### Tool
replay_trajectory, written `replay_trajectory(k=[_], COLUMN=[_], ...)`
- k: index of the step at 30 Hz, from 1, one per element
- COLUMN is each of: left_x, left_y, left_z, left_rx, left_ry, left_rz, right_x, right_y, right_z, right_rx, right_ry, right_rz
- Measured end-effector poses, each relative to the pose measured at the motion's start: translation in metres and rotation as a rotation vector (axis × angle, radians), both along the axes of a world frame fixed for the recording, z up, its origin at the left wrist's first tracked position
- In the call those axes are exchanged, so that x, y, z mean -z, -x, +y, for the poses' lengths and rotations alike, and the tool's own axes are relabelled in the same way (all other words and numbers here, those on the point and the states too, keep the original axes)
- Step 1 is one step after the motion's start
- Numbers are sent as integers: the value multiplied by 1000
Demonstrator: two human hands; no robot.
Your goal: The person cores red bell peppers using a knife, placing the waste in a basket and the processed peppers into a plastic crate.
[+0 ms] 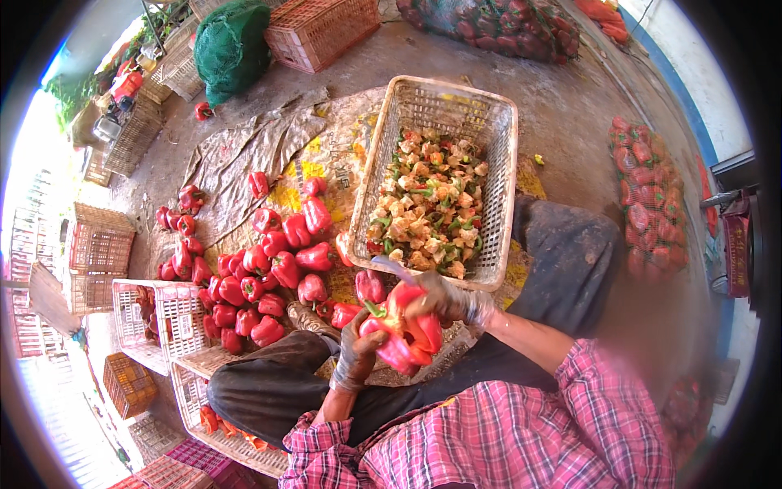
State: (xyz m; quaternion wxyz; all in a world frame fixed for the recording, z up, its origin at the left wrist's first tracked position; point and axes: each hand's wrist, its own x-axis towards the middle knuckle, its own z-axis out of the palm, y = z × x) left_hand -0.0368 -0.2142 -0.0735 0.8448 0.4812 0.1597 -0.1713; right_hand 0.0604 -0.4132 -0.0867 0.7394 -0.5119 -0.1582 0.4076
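Note:
In front of my lap, my left hand point(356, 356) is closed around the lower left side of a red bell pepper point(414, 328). The pepper looks cut open, and its green stem points to the left. At its upper right, my right hand point(452, 301) is closed on a knife whose pale, bluish blade point(393, 268) sticks out to the upper left; the handle is hidden in my fingers. Just beyond my hands stands a whitish plastic crate point(510, 175), partly filled with pepper cores point(428, 204) and green stems. A pile of whole red bell peppers point(257, 285) lies left of the crate.
White crates point(181, 318) stand at my left, one with red pepper pieces point(236, 432). A green net sack point(232, 53) and a reddish crate point(318, 37) are at the back. Net bags of peppers lie at the far side point(501, 28) and right point(649, 196).

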Motion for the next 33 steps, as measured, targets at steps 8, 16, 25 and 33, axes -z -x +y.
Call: replay_trajectory(k=[8, 16, 25, 33], left_x=[9, -1, 3, 41], left_y=[-6, -26, -30, -15], left_z=[1, -2, -24, 1], left_rx=[9, -123, -99, -135], left_ry=[251, 113, -585, -143], left_rz=[33, -57, -480, -79], right_x=[92, 106, 57, 44], right_y=[14, -35, -16, 18], right_z=[-11, -25, 0, 6], right_rx=[136, 223, -227, -8], right_ry=[-532, -687, 274, -85], right_rz=[522, 472, -168, 235])
